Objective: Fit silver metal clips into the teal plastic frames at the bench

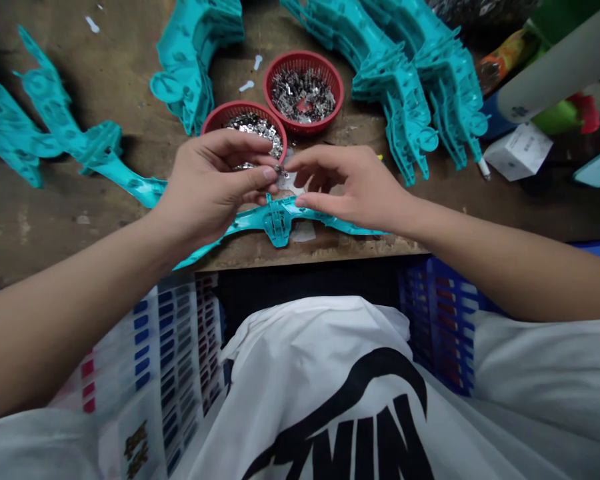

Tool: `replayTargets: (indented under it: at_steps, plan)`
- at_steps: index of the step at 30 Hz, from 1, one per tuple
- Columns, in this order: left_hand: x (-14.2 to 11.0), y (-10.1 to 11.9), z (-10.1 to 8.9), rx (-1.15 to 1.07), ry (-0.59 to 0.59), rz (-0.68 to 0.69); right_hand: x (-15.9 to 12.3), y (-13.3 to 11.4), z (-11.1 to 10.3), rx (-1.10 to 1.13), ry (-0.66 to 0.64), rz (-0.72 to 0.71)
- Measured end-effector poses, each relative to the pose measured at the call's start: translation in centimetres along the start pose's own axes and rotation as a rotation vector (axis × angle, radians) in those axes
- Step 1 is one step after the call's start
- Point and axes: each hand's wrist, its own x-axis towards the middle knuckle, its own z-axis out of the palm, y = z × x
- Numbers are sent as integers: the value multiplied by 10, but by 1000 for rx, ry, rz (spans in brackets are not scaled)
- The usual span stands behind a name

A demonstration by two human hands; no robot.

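My left hand (215, 177) is closed in a pinch, thumb against fingers, on a small shiny metal clip (283, 173). Just right of it, my right hand (353, 180) has its thumb and index finger apart, the index fingertip close to the clip; whether it touches cannot be made out. Beneath both hands a long turquoise plastic part (279, 223) lies along the table's front edge, its left portion partly hidden by my left hand. Two red baskets full of small metal clips stand behind: the nearer basket (215, 117), partly covered by my left hand, and the farther basket (339, 100).
More turquoise parts (60, 127) lie at left, with stacked ones (190, 60) at the back and others (395, 87) at right. A white box (519, 152) sits on the wooden table (80, 233). Below the edge are a white crate (155, 347) and a blue crate (440, 320).
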Motion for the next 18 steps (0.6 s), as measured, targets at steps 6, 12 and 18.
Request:
replayTargets:
  at_steps: [6, 12, 18]
  plan:
    - [-20, 3, 23, 50, 6, -3, -5, -14, 7, 65, 70, 46]
    - [-30, 7, 31, 252, 81, 181, -8, -19, 9, -65, -54, 97]
    - [-28, -3, 15, 592, -141, 266, 0, -11, -5, -207, -28, 81]
